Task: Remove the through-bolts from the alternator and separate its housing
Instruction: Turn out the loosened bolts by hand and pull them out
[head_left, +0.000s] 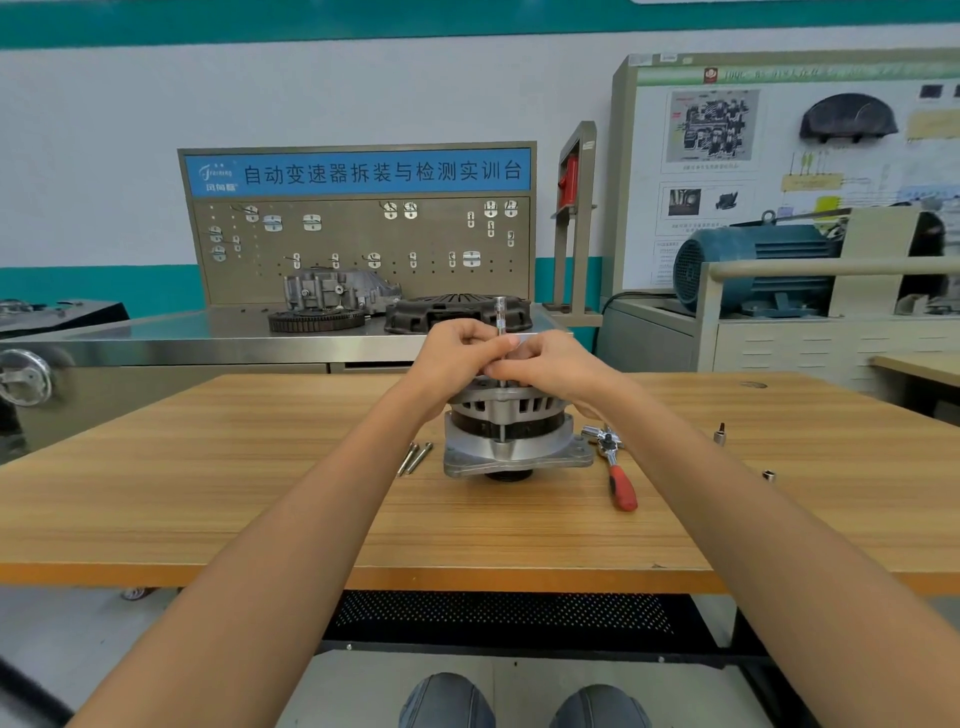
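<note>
I have the alternator (511, 431) standing mid-bench (208, 493). My left hand (457, 356) and right hand (545, 364) both pinch a bolt (501, 317) upright above it; two bolts (414, 458) lie left.

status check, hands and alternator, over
Left hand and right hand both on the socket driver atop the alternator. Two bolts already out on table. Ratchet beside, not obstructing.

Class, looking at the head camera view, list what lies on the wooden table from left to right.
Two loose bolts → alternator → red-handled ratchet → upright socket bit → small socket.
</note>
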